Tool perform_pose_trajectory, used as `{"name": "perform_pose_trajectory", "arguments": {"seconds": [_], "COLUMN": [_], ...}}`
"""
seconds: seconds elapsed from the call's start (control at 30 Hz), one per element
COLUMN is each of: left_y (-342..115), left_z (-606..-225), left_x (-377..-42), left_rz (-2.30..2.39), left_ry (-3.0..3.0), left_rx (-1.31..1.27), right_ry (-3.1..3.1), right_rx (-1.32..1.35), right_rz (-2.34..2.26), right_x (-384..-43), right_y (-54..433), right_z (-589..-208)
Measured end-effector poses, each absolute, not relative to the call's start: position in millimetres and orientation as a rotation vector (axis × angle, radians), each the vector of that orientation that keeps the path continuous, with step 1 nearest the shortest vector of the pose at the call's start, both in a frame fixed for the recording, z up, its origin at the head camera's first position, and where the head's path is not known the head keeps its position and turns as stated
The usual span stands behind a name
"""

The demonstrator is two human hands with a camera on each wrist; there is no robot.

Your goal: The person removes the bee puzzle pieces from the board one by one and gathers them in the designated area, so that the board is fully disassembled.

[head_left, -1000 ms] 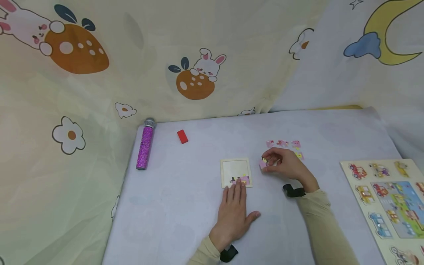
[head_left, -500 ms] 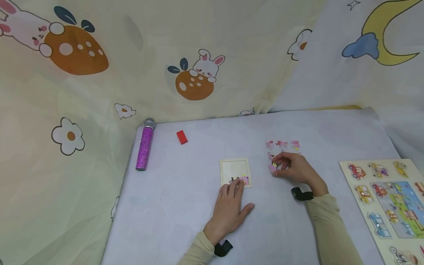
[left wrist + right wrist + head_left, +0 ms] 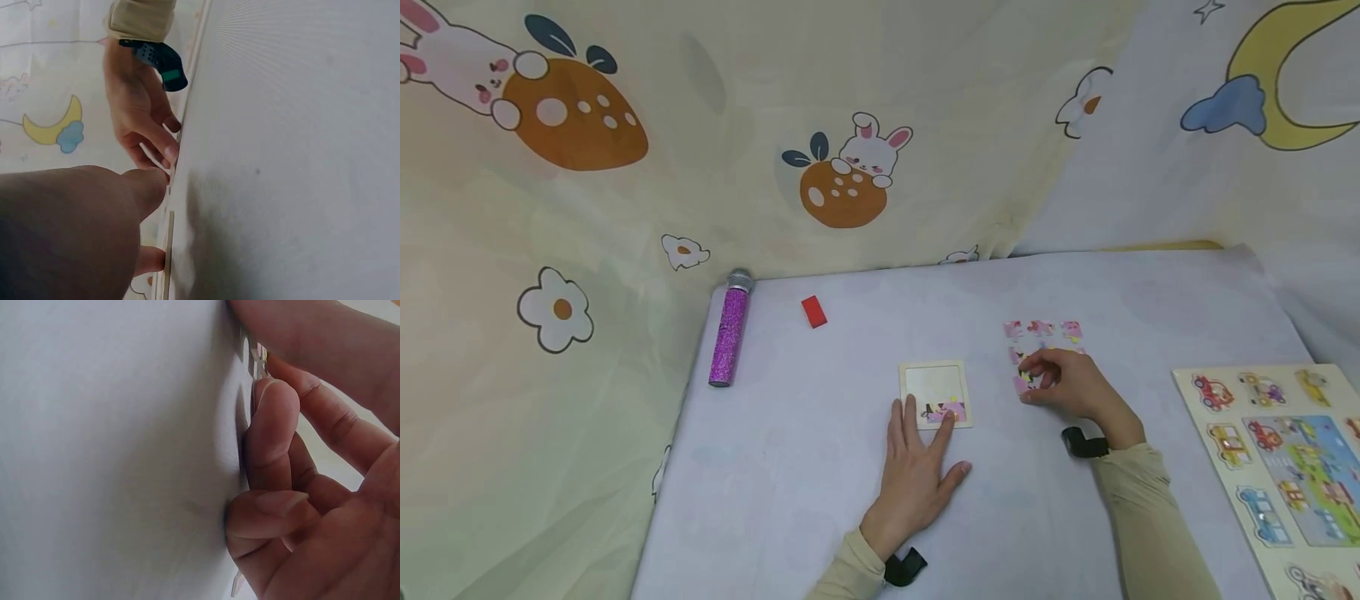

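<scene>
A square cream puzzle frame (image 3: 932, 383) lies on the table, with pink puzzle pieces (image 3: 951, 410) along its near edge. My left hand (image 3: 912, 483) lies across the frame's near left corner. Its fingers are spread and mostly straight, and one fingertip touches the pieces inside. To the right, several loose pink puzzle pieces (image 3: 1041, 327) lie in rows. Over the nearest row is my right hand (image 3: 1075, 387), thumb and index finger curled about the edges of one puzzle piece (image 3: 1022, 385). The fingers partly hide that piece; the right wrist view shows them low against the tabletop.
A purple glitter microphone (image 3: 728, 337) lies at the table's far left, with a small red block (image 3: 814, 312) to its right. A large wooden vehicle puzzle board (image 3: 1228, 487) covers the right side. Printed cloth (image 3: 737, 200) hangs behind the table.
My right hand has carried a puzzle piece away from the frame, rightward to the loose pieces. My left hand has shifted slightly left and spread its fingers, uncovering more of the pieces in the frame.
</scene>
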State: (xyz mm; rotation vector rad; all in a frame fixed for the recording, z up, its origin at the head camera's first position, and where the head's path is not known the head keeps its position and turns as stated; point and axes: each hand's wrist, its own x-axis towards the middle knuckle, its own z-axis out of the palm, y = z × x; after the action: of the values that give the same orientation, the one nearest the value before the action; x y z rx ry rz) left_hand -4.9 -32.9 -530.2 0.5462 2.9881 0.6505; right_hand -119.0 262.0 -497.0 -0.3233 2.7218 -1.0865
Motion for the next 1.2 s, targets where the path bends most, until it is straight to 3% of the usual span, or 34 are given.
{"name": "perform_pose_trajectory", "arguments": {"seconds": [0.57,1.2], "left_y": [-38,-42], "left_z": [-531,-527], "left_x": [-3,-5], "left_rz": [0.472,0.432], "left_ry": [2.981,2.894], "left_rx": [0.610,0.564], "right_ry": [2.750,2.461], "right_rx": [-0.352,-0.609], "right_rz": [-1.136,-1.046], "right_x": [-116,-123], "right_y": [256,138], "right_z": [-491,-484]}}
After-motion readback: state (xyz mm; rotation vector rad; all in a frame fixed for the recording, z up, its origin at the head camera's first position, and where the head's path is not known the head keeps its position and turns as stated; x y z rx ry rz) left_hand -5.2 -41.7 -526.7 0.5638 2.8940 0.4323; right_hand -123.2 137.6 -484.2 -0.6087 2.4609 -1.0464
